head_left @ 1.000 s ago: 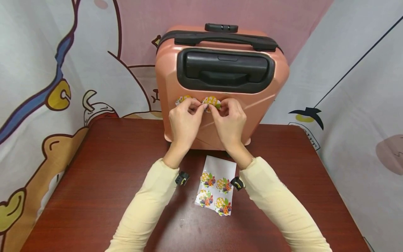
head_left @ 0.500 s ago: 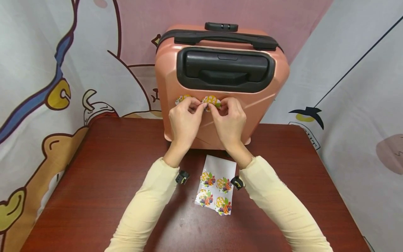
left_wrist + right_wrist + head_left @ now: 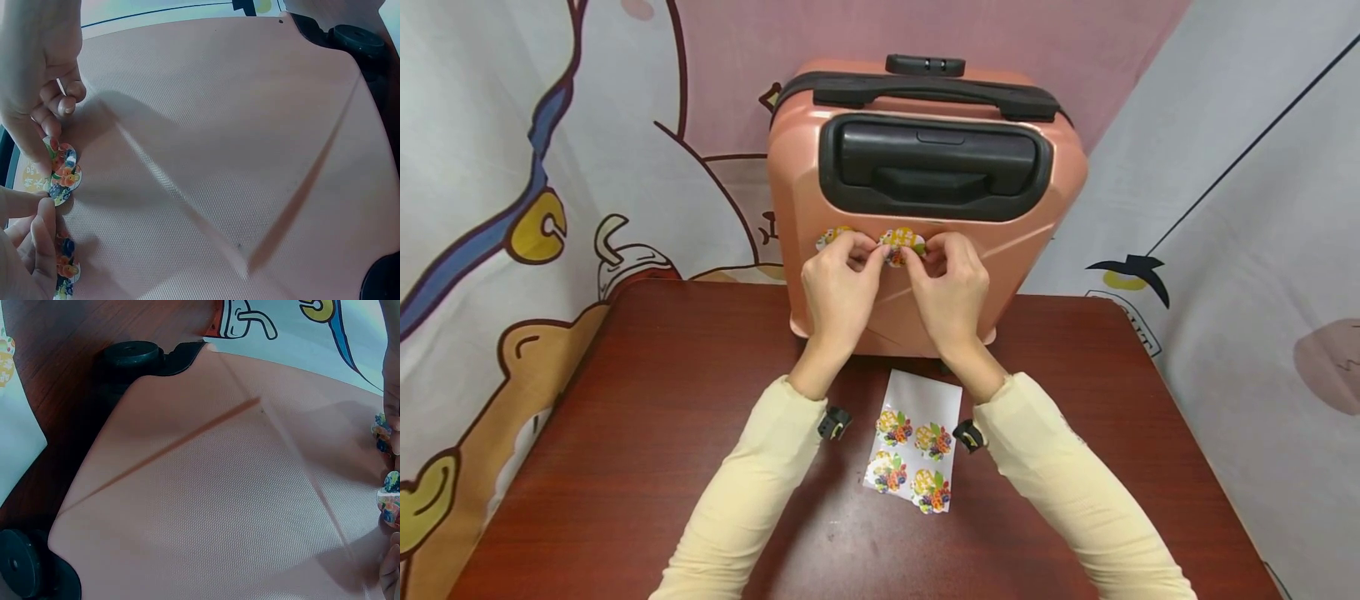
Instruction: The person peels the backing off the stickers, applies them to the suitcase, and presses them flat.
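Your left fingers [image 3: 874, 265] and right fingers [image 3: 914, 265] pinch opposite edges of the fruit sticker [image 3: 901, 237] at the suitcase's [image 3: 891, 317] front. Uneven pressing may crease it; adhesive catching your fingers may skew it.

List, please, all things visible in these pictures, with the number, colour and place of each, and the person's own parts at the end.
Table: 1, red-brown, beneath everything
Cartoon-printed backdrop: count unclear, mainly white and pink, behind and beside the table
Suitcase: 1, salmon pink, standing on the table
Telescopic handle: 1, black, recessed in the suitcase
Carry handle: 1, black, upper edge
Combination lock: 1, black, top
Wheels: at least 2, black, suitcase's bottom corners
Fruit stickers: 2, multicoloured, against the suitcase
Sticker sheet: 1, white, on the table, bearing 4 similar stickers
Wrist cameras: 2, black, at the wrists
Sleeves: 2, pale yellow, forearms
Left hand, right hand: 2, bare, fingers at one sticker's edges
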`<state>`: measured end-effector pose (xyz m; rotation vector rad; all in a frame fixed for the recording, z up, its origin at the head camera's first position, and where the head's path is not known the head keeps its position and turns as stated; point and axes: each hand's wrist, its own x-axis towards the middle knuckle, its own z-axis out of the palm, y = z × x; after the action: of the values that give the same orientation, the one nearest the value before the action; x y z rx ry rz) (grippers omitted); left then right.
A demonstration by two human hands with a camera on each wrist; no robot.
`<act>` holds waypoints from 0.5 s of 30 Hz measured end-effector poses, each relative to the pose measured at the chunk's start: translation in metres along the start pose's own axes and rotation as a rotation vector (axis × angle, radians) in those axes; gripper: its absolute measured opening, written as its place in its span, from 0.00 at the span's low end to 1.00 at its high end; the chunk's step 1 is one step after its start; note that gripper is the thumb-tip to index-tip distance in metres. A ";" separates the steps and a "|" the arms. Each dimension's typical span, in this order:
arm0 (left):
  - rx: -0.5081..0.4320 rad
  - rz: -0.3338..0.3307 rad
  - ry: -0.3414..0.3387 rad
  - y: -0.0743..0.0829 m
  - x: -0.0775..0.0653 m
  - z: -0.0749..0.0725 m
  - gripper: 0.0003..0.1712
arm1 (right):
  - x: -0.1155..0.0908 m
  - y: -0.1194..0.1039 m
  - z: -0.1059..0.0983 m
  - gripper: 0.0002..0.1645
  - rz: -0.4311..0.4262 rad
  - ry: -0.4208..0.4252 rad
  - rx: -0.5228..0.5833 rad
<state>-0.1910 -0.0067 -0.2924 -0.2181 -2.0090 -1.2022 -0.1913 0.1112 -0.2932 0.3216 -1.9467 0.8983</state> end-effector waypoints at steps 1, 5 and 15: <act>0.001 0.000 0.000 0.000 0.000 0.000 0.09 | 0.000 0.000 0.000 0.14 0.002 0.000 0.002; 0.001 0.004 0.006 0.000 0.000 -0.001 0.08 | 0.001 0.001 -0.002 0.13 0.002 0.000 0.013; -0.007 0.008 0.031 -0.002 0.000 -0.003 0.07 | 0.000 0.007 -0.007 0.12 0.001 -0.014 0.023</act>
<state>-0.1905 -0.0104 -0.2928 -0.2100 -1.9760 -1.2006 -0.1908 0.1211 -0.2940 0.3411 -1.9510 0.9225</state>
